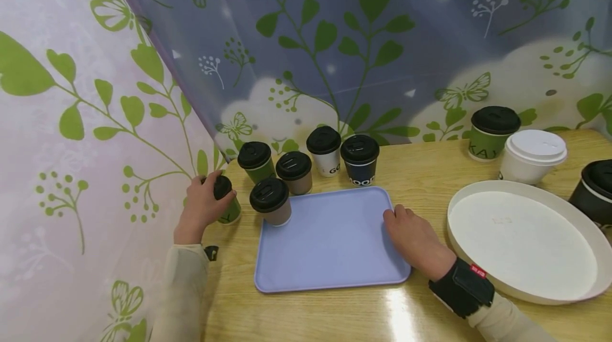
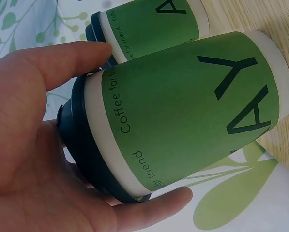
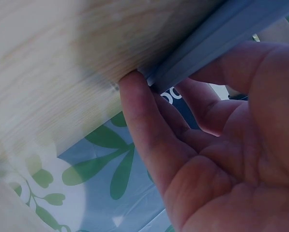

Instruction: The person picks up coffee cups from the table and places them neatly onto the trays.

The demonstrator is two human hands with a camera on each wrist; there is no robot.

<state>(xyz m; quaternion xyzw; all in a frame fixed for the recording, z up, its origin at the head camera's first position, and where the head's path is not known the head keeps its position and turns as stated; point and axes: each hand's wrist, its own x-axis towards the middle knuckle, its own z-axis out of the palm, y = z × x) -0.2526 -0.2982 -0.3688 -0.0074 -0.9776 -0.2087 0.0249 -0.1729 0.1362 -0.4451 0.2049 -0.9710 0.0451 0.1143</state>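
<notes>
At the left side of the table my left hand grips a green paper coffee cup by its black lid, thumb and fingers on opposite sides. The cup stands upright beside the patterned cloth. My right hand holds the right rim of a lilac rectangular tray, fingertips down at the tabletop in the right wrist view. A brown cup with a black lid stands at the tray's far left corner.
Behind the tray stand a green cup, another brown cup, a white cup and a navy cup. To the right lies a round white tray, with a green cup, white cup and black cup around it.
</notes>
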